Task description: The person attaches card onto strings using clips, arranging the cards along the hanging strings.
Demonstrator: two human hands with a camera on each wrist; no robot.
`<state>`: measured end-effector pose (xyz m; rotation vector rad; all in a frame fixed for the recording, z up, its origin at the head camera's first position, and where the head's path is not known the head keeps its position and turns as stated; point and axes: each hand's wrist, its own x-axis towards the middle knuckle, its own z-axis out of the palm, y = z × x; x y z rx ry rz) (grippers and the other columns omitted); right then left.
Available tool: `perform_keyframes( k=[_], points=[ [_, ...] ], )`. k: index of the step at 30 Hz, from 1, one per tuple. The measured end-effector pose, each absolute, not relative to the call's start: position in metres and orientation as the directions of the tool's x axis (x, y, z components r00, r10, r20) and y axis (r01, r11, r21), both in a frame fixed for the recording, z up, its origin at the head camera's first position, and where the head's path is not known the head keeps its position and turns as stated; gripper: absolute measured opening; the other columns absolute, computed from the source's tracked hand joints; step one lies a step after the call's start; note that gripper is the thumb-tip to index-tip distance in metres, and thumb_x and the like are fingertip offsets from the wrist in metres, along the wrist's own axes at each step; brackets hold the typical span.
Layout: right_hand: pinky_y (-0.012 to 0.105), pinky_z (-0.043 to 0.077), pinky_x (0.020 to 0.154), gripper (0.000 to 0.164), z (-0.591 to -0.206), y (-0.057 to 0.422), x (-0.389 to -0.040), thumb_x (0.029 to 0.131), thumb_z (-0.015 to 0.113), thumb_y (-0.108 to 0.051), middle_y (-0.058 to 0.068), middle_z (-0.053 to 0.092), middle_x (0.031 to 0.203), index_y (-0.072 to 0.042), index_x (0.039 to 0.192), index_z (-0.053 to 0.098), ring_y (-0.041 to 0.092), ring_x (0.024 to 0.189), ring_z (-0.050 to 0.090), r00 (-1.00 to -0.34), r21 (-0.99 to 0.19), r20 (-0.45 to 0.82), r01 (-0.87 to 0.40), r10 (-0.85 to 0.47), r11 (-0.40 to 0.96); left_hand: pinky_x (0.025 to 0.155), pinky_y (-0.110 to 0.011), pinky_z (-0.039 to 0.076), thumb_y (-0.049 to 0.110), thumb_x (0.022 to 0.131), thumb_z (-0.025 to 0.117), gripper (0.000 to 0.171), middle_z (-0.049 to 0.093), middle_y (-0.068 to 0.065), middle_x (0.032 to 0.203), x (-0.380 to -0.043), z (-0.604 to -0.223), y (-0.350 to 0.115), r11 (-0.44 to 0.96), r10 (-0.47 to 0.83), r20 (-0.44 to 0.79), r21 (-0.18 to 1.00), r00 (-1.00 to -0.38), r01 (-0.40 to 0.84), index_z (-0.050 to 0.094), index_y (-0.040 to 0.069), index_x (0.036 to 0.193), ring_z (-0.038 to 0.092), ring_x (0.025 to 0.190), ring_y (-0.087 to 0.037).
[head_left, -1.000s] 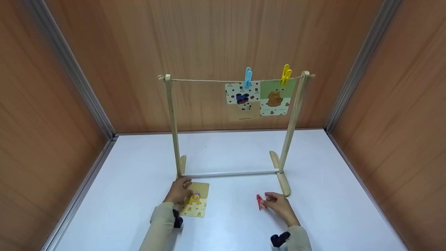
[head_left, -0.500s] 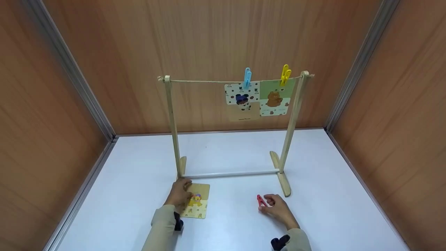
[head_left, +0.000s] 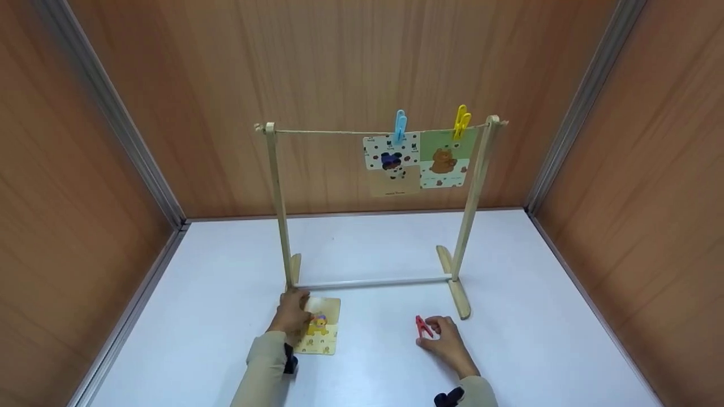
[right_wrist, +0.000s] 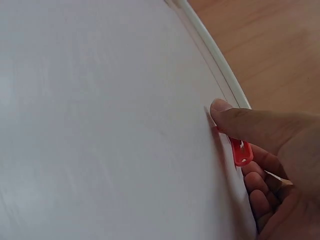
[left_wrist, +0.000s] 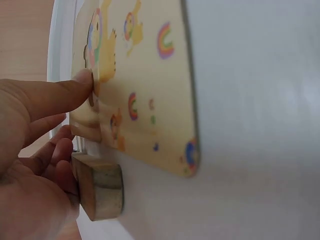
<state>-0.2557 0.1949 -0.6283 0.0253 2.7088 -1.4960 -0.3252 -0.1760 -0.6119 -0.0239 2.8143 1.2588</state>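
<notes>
My left hand [head_left: 292, 312] is at the foot of the rack's left post, its thumb on a yellow picture card [head_left: 324, 339] with a lion on it and its fingertips at the card's edge. The card [left_wrist: 150, 100] bends slightly near that thumb in the left wrist view. A wooden foot block [left_wrist: 102, 185] shows just below those fingers. My right hand [head_left: 447, 343] holds a red clothespin [head_left: 421, 327] between thumb and fingers, low over the white table. Only one end of the clothespin [right_wrist: 242, 154] shows clearly in the right wrist view.
A wooden rack with a string [head_left: 334, 132] stands behind the hands. On the string hang a dotted card [head_left: 376, 152] under a blue clothespin [head_left: 400, 125] and a bear card [head_left: 444, 161] under a yellow clothespin [head_left: 461, 122]. Wood-grain walls [head_left: 362, 56] surround the white table [head_left: 373, 373].
The red clothespin has turned a little in my right hand, whose thumb and fingers have shifted on it. The left hand and lion card are nearly where they were.
</notes>
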Motion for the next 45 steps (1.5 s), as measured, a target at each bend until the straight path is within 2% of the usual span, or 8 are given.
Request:
perform_keyframes(
  k=[5,9,18,27,32,37,41,45],
  points=[
    [0.040,0.043,0.091,0.043,-0.631,0.192,-0.254,0.076,0.079,-0.014,0.011,0.052,0.105,-0.001,0.111,0.060,0.024,0.101,0.052,-0.999,-0.848,-0.042,0.026,-0.018,0.529,0.107,-0.065,0.024,-0.004,0.077,0.074,0.055,0.041,-0.024,0.139,-0.322,-0.610,-0.176,0.662,-0.012,-0.121,0.743,-0.993,-0.099,0.056,0.001,0.128,0.035,0.130,-0.043],
    [0.038,0.043,0.088,0.040,-0.634,0.192,-0.254,0.077,0.078,-0.012,0.011,0.052,0.103,-0.001,0.110,0.060,0.023,0.098,0.051,-1.000,-0.841,-0.011,-0.007,-0.030,0.541,0.109,-0.065,0.022,-0.003,0.077,0.074,0.056,0.036,-0.025,0.145,-0.321,-0.610,-0.176,0.659,-0.017,-0.129,0.744,-0.992,-0.108,0.055,0.001,0.129,0.031,0.134,-0.045],
    [0.031,0.044,0.085,0.032,-0.640,0.195,-0.253,0.080,0.075,-0.010,0.012,0.054,0.101,0.001,0.107,0.061,0.021,0.094,0.051,-0.993,-0.825,0.105,-0.116,-0.051,0.553,0.099,-0.061,0.034,-0.003,0.075,0.076,0.052,0.037,-0.022,0.138,-0.319,-0.612,-0.177,0.665,-0.006,-0.086,0.744,-0.996,-0.068,0.056,0.003,0.122,0.040,0.121,-0.041],
    [0.032,0.040,0.083,0.033,-0.638,0.197,-0.249,0.085,0.070,-0.012,0.012,0.052,0.103,0.002,0.113,0.059,0.020,0.092,0.047,-0.998,-0.854,0.044,-0.058,-0.039,0.517,0.101,-0.054,0.039,-0.004,0.073,0.076,0.054,0.052,-0.017,0.121,-0.316,-0.611,-0.175,0.610,-0.030,-0.168,0.778,-0.985,-0.151,0.053,0.005,0.121,0.049,0.113,-0.033],
    [0.032,0.038,0.081,0.034,-0.637,0.199,-0.250,0.092,0.062,-0.013,0.014,0.051,0.109,0.003,0.121,0.053,0.018,0.091,0.044,-0.999,-0.872,0.013,-0.027,-0.033,0.489,0.093,-0.046,0.046,-0.006,0.075,0.073,0.049,0.056,-0.017,0.115,-0.316,-0.612,-0.178,0.575,-0.006,-0.144,0.809,-0.990,-0.122,0.051,0.004,0.118,0.055,0.105,-0.028],
    [0.031,0.039,0.084,0.038,-0.636,0.201,-0.252,0.094,0.058,-0.014,0.016,0.051,0.118,0.002,0.127,0.050,0.017,0.095,0.045,-1.000,-0.894,-0.025,0.019,-0.007,0.447,0.082,-0.039,0.048,-0.008,0.076,0.067,0.043,0.057,-0.016,0.107,-0.317,-0.608,-0.180,0.546,-0.013,-0.109,0.832,-0.994,-0.098,0.053,0.004,0.115,0.054,0.095,-0.026],
    [0.030,0.040,0.084,0.040,-0.634,0.201,-0.253,0.095,0.057,-0.016,0.017,0.050,0.117,0.003,0.128,0.050,0.018,0.096,0.045,-0.999,-0.907,-0.043,0.044,0.012,0.418,0.077,-0.035,0.047,-0.009,0.080,0.064,0.037,0.057,-0.016,0.108,-0.318,-0.605,-0.182,0.519,-0.025,-0.086,0.850,-0.996,-0.087,0.057,0.004,0.114,0.053,0.095,-0.026],
    [0.027,0.039,0.081,0.041,-0.632,0.203,-0.254,0.094,0.058,-0.015,0.016,0.052,0.111,0.007,0.127,0.051,0.018,0.093,0.045,-0.999,-0.916,-0.032,0.041,0.030,0.399,0.079,-0.034,0.046,-0.006,0.083,0.063,0.033,0.059,-0.014,0.109,-0.319,-0.602,-0.180,0.482,-0.035,-0.066,0.873,-0.997,-0.074,0.061,0.004,0.114,0.053,0.095,-0.023]
  ],
)
